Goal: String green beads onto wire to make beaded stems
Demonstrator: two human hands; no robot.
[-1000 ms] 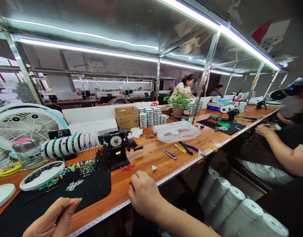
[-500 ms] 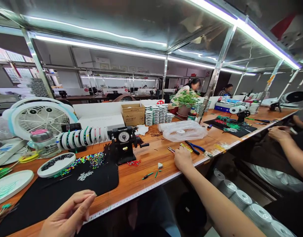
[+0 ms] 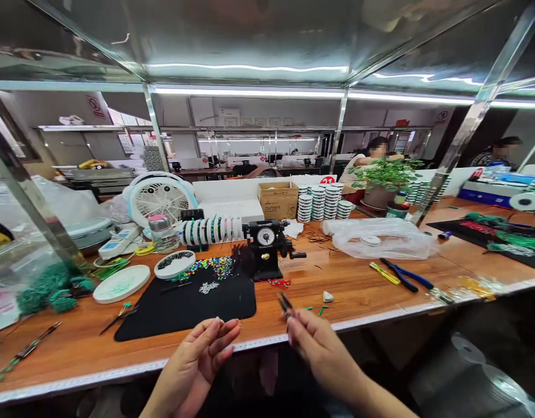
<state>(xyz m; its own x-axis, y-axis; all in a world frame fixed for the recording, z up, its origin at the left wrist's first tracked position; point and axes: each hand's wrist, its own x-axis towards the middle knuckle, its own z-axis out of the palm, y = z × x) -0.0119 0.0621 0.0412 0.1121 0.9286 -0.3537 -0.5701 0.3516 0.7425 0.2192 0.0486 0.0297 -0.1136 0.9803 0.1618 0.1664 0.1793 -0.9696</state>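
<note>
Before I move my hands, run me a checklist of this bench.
1. Small pointed tool held in the right hand: ok.
2. Its tips open or shut: cannot tell, they are blurred.
3. Left hand holding nothing: cannot tell, the curled fingers could hide something tiny.
4. Blue-handled pliers lying free of both hands: ok.
5. Table beside the right hand clear of loose bits: not ok, green bits lie there.

Left hand (image 3: 193, 357), bottom of the frame left of centre, bare to the wrist, with slender, tapering fingers; right hand (image 3: 322, 345), lower right of centre, likewise bare; right forearm (image 3: 374, 395), at the bottom edge, uncovered, smoothly rounded.
</note>
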